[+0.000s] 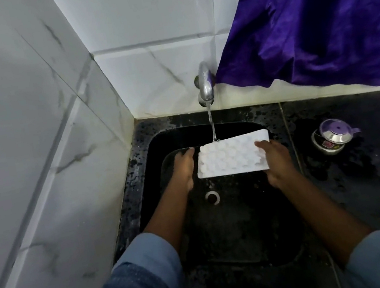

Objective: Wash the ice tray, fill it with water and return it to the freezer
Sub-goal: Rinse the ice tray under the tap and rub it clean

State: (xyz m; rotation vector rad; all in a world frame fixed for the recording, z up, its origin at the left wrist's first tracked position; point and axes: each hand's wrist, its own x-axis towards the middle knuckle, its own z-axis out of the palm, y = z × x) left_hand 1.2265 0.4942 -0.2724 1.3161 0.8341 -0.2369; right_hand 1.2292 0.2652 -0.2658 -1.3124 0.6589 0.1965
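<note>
A white ice tray (232, 156) with several round cells is held level over the black sink (149, 148). My left hand (184, 170) grips its left end and my right hand (277, 162) grips its right end. A chrome tap (205, 84) on the back wall is running, and its stream (212, 125) lands on the far edge of the tray.
The sink drain (212, 197) lies below the tray. A small steel container with a purple lid (332, 136) stands on the wet black counter (365, 177) to the right. A purple cloth (313, 17) hangs over the back right. Tiled walls close the left and back.
</note>
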